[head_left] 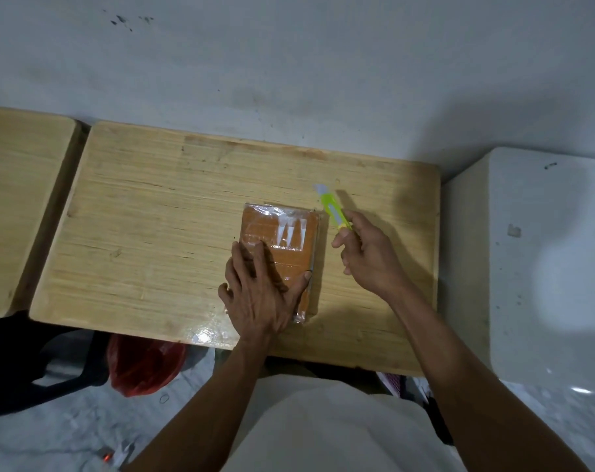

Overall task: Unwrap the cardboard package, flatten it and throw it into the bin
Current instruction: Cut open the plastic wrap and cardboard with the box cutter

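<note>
While the left hand (258, 294) lies flat with fingers (245, 257) spread on the near half of the cardboard package (282, 240), the thumb reaches its right edge. Right hand (367, 253) fingers curl round a green utility knife (331, 212), blade extended, held just beside the package's far right corner. Package, wrapped in clear film, lies flat mid-right on the wooden table (146, 226); a red bag (142, 366) sits below the table's near edge

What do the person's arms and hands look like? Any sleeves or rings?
Both forearms are bare, with no sleeves showing. The left hand and right hand wear no gloves, and no rings, watch or bracelets show. A pale garment covers the body below.
</note>
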{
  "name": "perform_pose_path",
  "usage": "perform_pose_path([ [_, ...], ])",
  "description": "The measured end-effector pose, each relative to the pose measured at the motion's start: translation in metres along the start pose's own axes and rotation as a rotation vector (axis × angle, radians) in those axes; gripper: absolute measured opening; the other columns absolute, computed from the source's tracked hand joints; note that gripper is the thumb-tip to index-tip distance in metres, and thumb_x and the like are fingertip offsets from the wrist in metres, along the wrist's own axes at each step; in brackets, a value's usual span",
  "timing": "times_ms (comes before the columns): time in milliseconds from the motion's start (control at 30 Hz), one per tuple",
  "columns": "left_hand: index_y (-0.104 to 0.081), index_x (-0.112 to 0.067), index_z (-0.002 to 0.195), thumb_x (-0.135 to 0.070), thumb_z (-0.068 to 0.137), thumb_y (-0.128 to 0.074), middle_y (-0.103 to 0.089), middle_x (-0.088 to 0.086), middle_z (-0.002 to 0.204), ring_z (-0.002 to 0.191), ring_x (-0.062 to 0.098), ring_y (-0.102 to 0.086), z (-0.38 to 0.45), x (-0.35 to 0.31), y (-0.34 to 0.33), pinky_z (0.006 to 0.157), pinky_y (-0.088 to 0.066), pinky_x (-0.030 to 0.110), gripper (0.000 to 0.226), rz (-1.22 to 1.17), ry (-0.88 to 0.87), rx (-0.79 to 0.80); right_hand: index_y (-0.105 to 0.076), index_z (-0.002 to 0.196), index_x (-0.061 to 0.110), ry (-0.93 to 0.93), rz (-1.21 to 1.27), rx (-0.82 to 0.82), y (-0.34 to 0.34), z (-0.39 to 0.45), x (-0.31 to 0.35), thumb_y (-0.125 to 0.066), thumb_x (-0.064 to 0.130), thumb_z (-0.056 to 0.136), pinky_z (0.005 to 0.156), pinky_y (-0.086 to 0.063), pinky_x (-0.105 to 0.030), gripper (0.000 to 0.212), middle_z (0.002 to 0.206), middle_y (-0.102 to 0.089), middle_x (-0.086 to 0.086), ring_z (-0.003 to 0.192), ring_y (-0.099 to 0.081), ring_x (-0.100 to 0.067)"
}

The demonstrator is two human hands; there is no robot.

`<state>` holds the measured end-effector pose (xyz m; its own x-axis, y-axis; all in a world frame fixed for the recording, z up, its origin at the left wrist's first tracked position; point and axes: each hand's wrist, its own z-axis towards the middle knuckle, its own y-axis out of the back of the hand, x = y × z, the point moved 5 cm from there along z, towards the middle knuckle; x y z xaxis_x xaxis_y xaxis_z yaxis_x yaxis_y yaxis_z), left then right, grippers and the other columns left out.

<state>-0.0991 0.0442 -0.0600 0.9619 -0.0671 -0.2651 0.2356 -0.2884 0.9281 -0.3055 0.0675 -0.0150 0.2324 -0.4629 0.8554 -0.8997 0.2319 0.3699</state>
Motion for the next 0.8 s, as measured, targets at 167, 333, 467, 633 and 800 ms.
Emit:
perform_pose_path([
  [167,-0.019,-0.028,0.157,-0.092,0.076,-0.039,-0.01,0.013,0.166,0.145,0.039,-0.026,-0.001,-0.001,0.001,0.106,-0.034,0.057,0.105,0.007,-0.011,-0.036,-0.046,0.142,0.026,0.174,-0.309,0.067,-0.004,0.022,0.023,-0.04,0.02,0.103,0.069,-0.048,-0.032,0.039,0.086,-0.066,0.003,0.076,-0.061,-0.01],
  [333,-0.017,-0.029,0.158,-0.092,0.076,-0.038,-0.009,0.014,0.166,0.146,0.039,-0.025,-0.001,0.0,0.0,0.106,-0.034,0.056,0.106,0.005,-0.011,-0.037,-0.043,0.143,0.033,0.288,-0.528,0.211,-0.01,0.037,0.035,-0.041,0.021,0.103,0.082,-0.051,-0.038,0.042,0.11,-0.068,-0.005,0.096,-0.062,-0.025],
  [467,-0.018,-0.029,0.157,-0.092,0.076,-0.038,-0.012,0.014,0.165,0.144,0.039,-0.027,0.0,0.0,0.0,0.105,-0.035,0.056,0.105,0.01,-0.007,-0.043,-0.046,0.139,0.032,0.374,-0.7,0.234,-0.019,0.05,0.038,-0.043,0.025,0.103,0.076,-0.049,-0.036,0.036,0.117,-0.068,-0.003,0.099,-0.063,-0.027],
  [633,-0.022,-0.028,0.157,-0.092,0.076,-0.039,-0.015,0.014,0.165,0.144,0.038,-0.028,-0.001,0.0,0.001,0.104,-0.036,0.055,0.104,0.011,-0.004,-0.061,-0.042,0.139,0.031,0.436,-0.933,0.278,-0.035,0.07,0.046,-0.048,0.021,0.1,0.073,-0.05,-0.037,0.041,0.119,-0.066,-0.004,0.101,-0.063,-0.029],
  [800,-0.022,-0.028,0.157,-0.091,0.077,-0.038,-0.014,0.014,0.165,0.144,0.037,-0.027,0.0,0.001,0.0,0.104,-0.036,0.055,0.103,0.003,-0.003,-0.057,-0.036,0.146,0.03,0.497,-1.045,0.318,-0.043,0.085,0.054,-0.043,0.018,0.103,0.081,-0.051,-0.04,0.045,0.126,-0.063,-0.006,0.108,-0.06,-0.029],
])
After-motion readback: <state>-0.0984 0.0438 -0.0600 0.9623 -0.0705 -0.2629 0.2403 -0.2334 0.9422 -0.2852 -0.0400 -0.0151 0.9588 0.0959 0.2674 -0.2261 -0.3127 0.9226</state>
